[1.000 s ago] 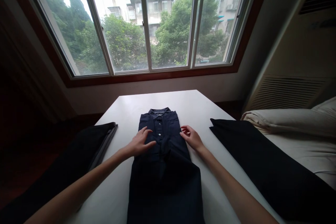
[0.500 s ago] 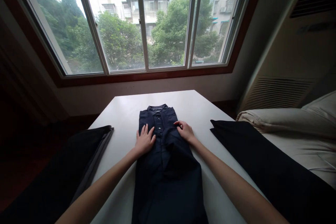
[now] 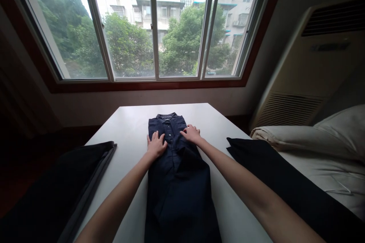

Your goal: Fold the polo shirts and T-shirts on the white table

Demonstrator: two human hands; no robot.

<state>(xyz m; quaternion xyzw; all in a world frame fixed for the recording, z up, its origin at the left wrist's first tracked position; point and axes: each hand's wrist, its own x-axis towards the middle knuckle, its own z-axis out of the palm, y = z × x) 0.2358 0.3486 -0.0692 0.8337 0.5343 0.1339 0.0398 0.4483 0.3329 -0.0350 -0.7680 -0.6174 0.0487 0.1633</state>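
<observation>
Shirt, dark navy, lies front up on the middle of the white table, a long narrow shape with its collar toward the window and its lower part running off the bottom of the view. The collar stands slightly open, with something pale inside (too small to read), and small light buttons run down the placket below it. The upper front looks fairly smooth. Past the right hand the cloth puckers into a raised, shadowed fold, and nearer the person it flattens, with faint creases slanting across.

The table also bears dark clothes at the left, a greyish layer showing along their inner edge, and black cloth at the right, with one pointed corner reaching inward. Both lie well apart from the shirt. Beyond the black cloth is pale bedding, part of it rolled.

Both arms reach forward, one along each side of the shirt. The left hand lies palm down on the shirt's left front, fingers spread. The right hand is at the right edge, fingers bent; whether they pinch the cloth I cannot tell.
</observation>
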